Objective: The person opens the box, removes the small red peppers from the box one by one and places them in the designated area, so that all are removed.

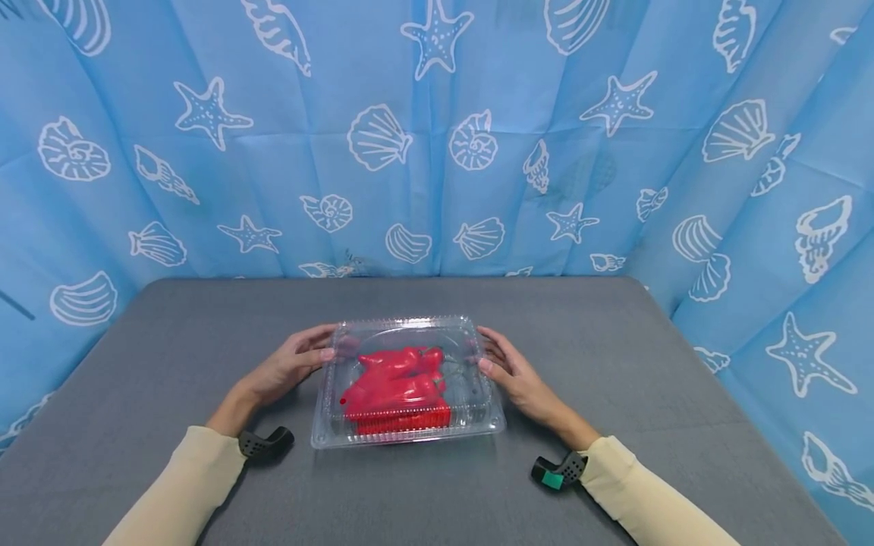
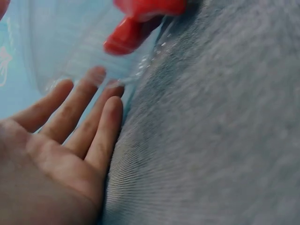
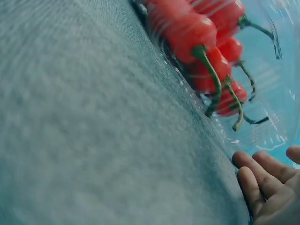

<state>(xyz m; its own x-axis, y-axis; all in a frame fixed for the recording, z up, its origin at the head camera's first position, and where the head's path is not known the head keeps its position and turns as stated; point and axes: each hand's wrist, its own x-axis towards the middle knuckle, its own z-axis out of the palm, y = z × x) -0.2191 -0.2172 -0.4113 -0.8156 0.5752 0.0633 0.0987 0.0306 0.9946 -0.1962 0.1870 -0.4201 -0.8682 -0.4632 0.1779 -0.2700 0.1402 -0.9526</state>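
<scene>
Cream sleeves (image 1: 184,485) nearest; between them, resting on the gray table (image 1: 580,326), a clear plastic box (image 1: 471,413), red peppers (image 1: 396,385) showing inside. Left hand (image 1: 300,360) at one end, fingers straight, slightly spread, tips at the plastic; right hand (image 1: 515,379) opposite, fingers loosely extended, contact unclear. Step judged as steadying the box; any lift calls for firmer, even support.

- Background: blue curtain (image 1: 432,152), hanging in vertical folds behind the table (image 1: 423,493) and along both sides.
- Print: white outlines of starfish (image 1: 437,38), scallops (image 1: 377,138) and spiral shells (image 1: 473,142).
- Furniture: grey table, rounded at both far corners; fine woven texture visible at close range.
- Lighting: bright, diffuse.
</scene>
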